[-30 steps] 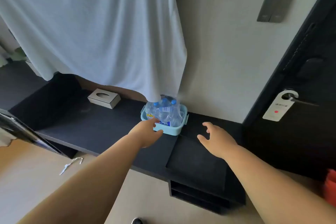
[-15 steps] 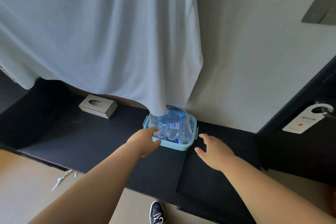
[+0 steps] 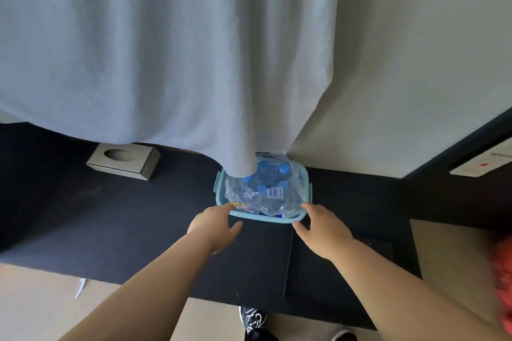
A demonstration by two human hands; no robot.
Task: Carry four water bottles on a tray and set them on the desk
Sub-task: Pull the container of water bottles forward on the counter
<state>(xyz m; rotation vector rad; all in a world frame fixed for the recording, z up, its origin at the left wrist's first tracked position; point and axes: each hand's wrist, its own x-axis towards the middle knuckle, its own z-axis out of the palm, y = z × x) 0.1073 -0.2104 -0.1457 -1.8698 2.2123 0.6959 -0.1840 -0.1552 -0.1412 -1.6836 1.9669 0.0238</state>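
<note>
A light blue tray (image 3: pixel 266 218) stands on the black desk (image 3: pixel 124 219) against the wall. In it is a plastic-wrapped pack of water bottles (image 3: pixel 266 191) with blue caps; a hanging grey cloth (image 3: pixel 166 50) covers its back left corner. My left hand (image 3: pixel 214 225) reaches the tray's front left corner, fingers extended onto the rim. My right hand (image 3: pixel 322 225) is at the front right corner, fingers spread and touching or nearly touching the rim. Neither hand visibly grips anything.
A grey tissue box (image 3: pixel 123 160) sits on the desk to the left. A dark door (image 3: pixel 471 174) with a hanging tag (image 3: pixel 483 165) is on the right. Something red (image 3: pixel 502 282) shows at the right edge. My shoes (image 3: pixel 256 324) are below the desk's front edge.
I have stepped closer to the desk. My right hand moved left and forward to the tray's front right corner; my left hand stays at the front left corner.
</note>
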